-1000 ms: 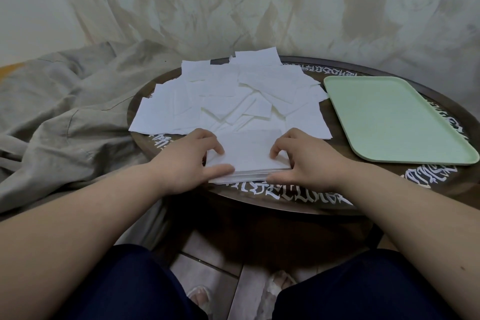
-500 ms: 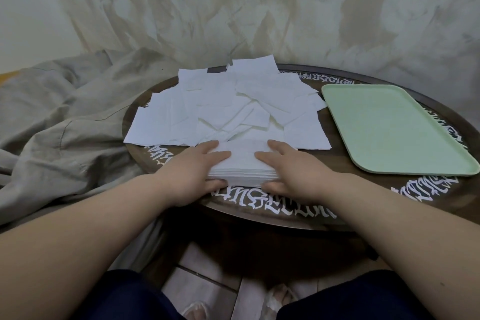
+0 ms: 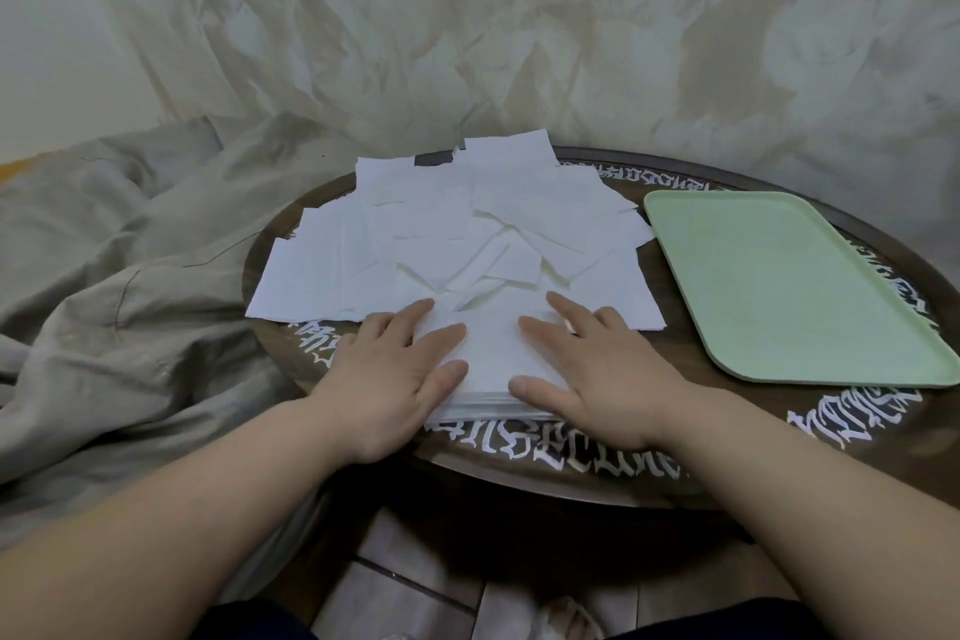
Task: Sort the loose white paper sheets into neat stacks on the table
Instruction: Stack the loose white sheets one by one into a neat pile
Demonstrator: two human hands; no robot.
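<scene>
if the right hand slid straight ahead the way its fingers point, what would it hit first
The right hand lies flat on the neat stack, fingers pointing away and slightly left. Going straight on, it would probably meet the loose sheets just beyond the stack, not the green tray.

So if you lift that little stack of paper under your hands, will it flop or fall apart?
The stack would probably sag at its edges, since its sheets look thin. The sheets look loose, with separate edges showing along the near side, so they could slide apart unless the left hand and right hand pinch them. It likely weighs little.
</scene>
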